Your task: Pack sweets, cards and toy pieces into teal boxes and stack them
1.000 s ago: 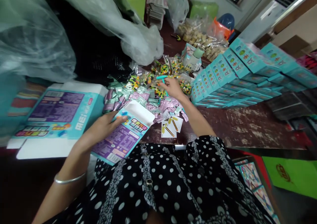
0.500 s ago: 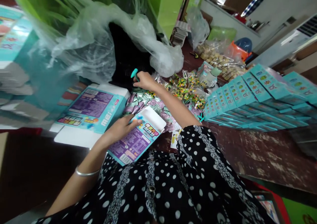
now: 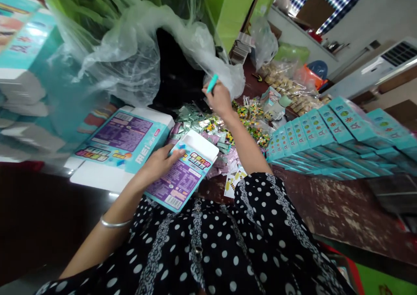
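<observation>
My left hand [image 3: 159,164] is closed around a turquoise and purple cardboard box [image 3: 177,180], its end flap standing open toward the table. In my right hand [image 3: 220,100] a small turquoise plastic piece [image 3: 212,83] is pinched; its exact kind I cannot make out. That hand is raised above a heap of small silver-green and lilac packets [image 3: 190,119] and clear bags of coloured beads [image 3: 257,127]. Next to my left forearm lies a stack of flat cartons [image 3: 122,134] with the same print. Printed cards [image 3: 232,183] lie close to my body.
A clear plastic bag [image 3: 130,56] with a dark opening [image 3: 177,77] stands behind the packets. Rows of turquoise boxes [image 3: 325,134] line the right of the dark red table [image 3: 342,203]. More cartons [image 3: 22,91] pile up at left. Bags of beige pieces [image 3: 293,84] lie farther back.
My right hand has moved right and up, away from the dark bag opening, with the turquoise piece still in it. My left hand keeps its hold on the box.
</observation>
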The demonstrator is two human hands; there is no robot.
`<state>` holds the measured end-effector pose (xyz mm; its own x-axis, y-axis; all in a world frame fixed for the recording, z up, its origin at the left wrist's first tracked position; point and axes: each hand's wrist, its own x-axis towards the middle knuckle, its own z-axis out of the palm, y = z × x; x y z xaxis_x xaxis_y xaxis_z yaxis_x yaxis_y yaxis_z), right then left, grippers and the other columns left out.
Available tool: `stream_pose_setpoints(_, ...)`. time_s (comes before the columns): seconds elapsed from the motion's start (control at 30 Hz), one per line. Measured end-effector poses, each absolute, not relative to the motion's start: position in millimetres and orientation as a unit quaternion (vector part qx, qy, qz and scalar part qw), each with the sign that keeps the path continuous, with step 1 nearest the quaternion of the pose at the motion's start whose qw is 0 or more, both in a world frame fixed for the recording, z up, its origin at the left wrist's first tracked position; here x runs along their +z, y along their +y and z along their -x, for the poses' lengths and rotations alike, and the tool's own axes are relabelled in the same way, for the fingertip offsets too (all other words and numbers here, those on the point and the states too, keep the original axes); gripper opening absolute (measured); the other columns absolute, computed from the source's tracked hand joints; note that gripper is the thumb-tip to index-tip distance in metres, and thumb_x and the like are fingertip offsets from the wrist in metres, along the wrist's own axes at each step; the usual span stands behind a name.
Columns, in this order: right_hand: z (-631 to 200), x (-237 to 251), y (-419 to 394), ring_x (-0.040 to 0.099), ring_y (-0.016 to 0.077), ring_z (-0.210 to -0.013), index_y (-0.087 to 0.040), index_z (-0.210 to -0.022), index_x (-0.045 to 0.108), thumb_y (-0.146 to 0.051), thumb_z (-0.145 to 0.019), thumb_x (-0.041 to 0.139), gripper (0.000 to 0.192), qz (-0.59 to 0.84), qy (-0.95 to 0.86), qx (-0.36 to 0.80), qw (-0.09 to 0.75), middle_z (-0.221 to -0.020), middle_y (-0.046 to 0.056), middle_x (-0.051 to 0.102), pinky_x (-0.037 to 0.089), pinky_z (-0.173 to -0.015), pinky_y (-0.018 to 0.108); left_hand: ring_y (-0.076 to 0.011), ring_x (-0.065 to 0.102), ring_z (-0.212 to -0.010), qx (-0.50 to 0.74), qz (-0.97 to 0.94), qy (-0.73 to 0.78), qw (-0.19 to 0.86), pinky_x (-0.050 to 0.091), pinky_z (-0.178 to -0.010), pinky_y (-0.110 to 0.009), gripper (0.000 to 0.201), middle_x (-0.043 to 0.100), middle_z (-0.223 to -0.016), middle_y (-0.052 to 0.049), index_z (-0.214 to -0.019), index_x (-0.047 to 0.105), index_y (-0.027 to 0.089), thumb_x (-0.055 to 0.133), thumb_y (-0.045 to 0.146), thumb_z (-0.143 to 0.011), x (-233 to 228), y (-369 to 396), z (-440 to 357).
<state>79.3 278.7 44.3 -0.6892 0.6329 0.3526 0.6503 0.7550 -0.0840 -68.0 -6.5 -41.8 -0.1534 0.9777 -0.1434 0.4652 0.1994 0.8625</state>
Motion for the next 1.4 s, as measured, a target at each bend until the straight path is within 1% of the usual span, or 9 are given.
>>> stream_pose_setpoints(0.27,-168.1,71.9,279.5,0.078,0.029,-0.097,-0.019,-0.109,0.075,-0.082,-0.109,0.052,0.067,0.428,-0.827,0.12,0.343,-0.097,0.013,0.078,0.067,-0.097,0.048,-0.0352,0.074,-0.093,0.393,-0.502,0.68,0.361,0.058,-0.082,-0.039,0.07,0.08,-0.096,-0.009,-0.092,0.065,0.024,0.049,0.092,-0.092,-39.5,-2.8,59.1)
stream_pose_setpoints(0.4,-192.3,83.4,250.9,0.073,0.0245,-0.084,-0.02,-0.1,0.073,-0.075,-0.104,0.067,0.055,0.396,-0.857,0.213,0.252,-0.087,0.008,0.075,0.065,-0.085,0.043,-0.0329,0.071,-0.087,0.412,-0.487,0.689,0.344,0.054,-0.076,-0.039,0.068,0.077,-0.091,-0.009,-0.09,0.061,0.024,0.049,0.091,-0.094,-39.3,0.4,56.7)
stream_pose_setpoints(0.63,-186.5,119.0,183.6,0.07,0.0219,-0.092,-0.017,-0.096,0.078,-0.032,-0.095,0.078,0.015,0.303,-0.909,0.287,-0.003,-0.094,0.005,0.079,0.052,-0.089,0.035,-0.0292,0.066,-0.085,0.419,-0.504,0.668,0.352,0.05,-0.072,-0.035,0.065,0.074,-0.09,-0.007,-0.09,0.06,0.023,0.051,0.087,-0.094,-32.0,-0.7,51.6)
stream_pose_setpoints(0.8,-163.9,117.6,170.7,0.063,0.0159,-0.073,-0.019,-0.108,0.072,-0.022,-0.093,0.081,0.018,0.313,-0.901,0.3,-0.016,-0.08,-0.002,0.07,0.045,-0.073,0.028,-0.0291,0.067,-0.089,0.406,-0.533,0.656,0.349,0.049,-0.076,-0.035,0.065,0.073,-0.091,-0.006,-0.093,0.062,0.022,0.052,0.086,-0.094,-29.8,-2.8,44.2)
stream_pose_setpoints(0.9,-152.4,112.8,171.3,0.059,0.014,-0.067,-0.018,-0.094,0.069,-0.019,-0.093,0.08,0.01,0.319,-0.914,0.249,-0.02,-0.072,-0.003,0.063,0.041,-0.072,0.028,-0.0304,0.068,-0.09,0.403,-0.528,0.661,0.349,0.05,-0.076,-0.036,0.065,0.073,-0.09,-0.007,-0.096,0.063,0.022,0.051,0.086,-0.095,-31.5,-4.6,43.6)
stream_pose_setpoints(1.07,-136.8,105.0,168.0,0.061,0.0151,-0.077,-0.017,-0.081,0.076,-0.017,-0.087,0.088,0.013,0.263,-0.946,0.175,-0.078,-0.077,0.0,0.069,0.04,-0.078,0.031,-0.0302,0.068,-0.087,0.415,-0.517,0.666,0.341,0.05,-0.075,-0.037,0.063,0.073,-0.088,-0.007,-0.096,0.063,0.022,0.051,0.084,-0.096,-35.2,-4.8,44.2)
stream_pose_setpoints(1.23,-142.0,103.6,186.9,0.067,0.0122,-0.07,-0.019,-0.12,0.086,-0.027,-0.101,0.075,0.023,0.247,-0.92,0.302,-0.04,-0.101,0.002,0.083,0.05,-0.077,0.028,-0.0329,0.071,-0.092,0.426,-0.505,0.664,0.35,0.053,-0.079,-0.039,0.063,0.075,-0.092,-0.008,-0.096,0.063,0.023,0.051,0.084,-0.096,-37.6,-4.5,46.4)
stream_pose_setpoints(1.33,-148.6,97.5,218.4,0.076,0.019,-0.082,-0.014,-0.127,0.084,-0.023,-0.11,0.057,0.033,0.353,-0.914,0.191,0.066,-0.109,0.008,0.085,0.055,-0.084,0.031,-0.0352,0.072,-0.097,0.421,-0.501,0.663,0.362,0.055,-0.084,-0.04,0.066,0.077,-0.096,-0.009,-0.096,0.064,0.023,0.052,0.087,-0.093,-39.4,-5.9,47.7)
stream_pose_setpoints(1.4,-150.3,86.7,236.7,0.08,0.0273,-0.103,-0.012,-0.126,0.084,-0.017,-0.107,0.059,0.032,0.408,-0.908,0.086,0.027,-0.117,0.013,0.086,0.057,-0.096,0.036,-0.0363,0.073,-0.101,0.422,-0.5,0.656,0.377,0.056,-0.089,-0.041,0.066,0.079,-0.103,-0.011,-0.1,0.066,0.022,0.054,0.087,-0.092,-41.2,-6.9,48.0)
